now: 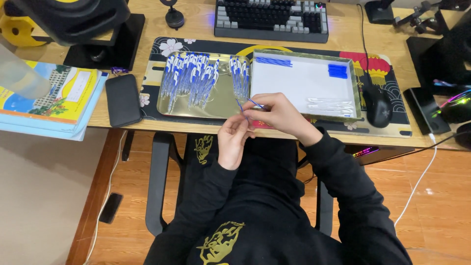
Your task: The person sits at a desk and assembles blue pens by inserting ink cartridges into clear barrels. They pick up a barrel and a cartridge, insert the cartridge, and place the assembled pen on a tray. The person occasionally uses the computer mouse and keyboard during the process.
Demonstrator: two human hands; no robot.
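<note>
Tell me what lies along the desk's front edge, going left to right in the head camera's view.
Stack of colourful books → black phone → gold tray of blue and white pens → white tray → black mouse.

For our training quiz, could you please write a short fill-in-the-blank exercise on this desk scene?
1. The left hand and right hand hold a thin ____ refill between them.
2. The assembled pens lie in the ____ tray.
3. The mouse sits to the ____ of the white tray.
4. The black phone lies between the books and the ____ tray.

Missing words: blue; gold; right; gold
</note>
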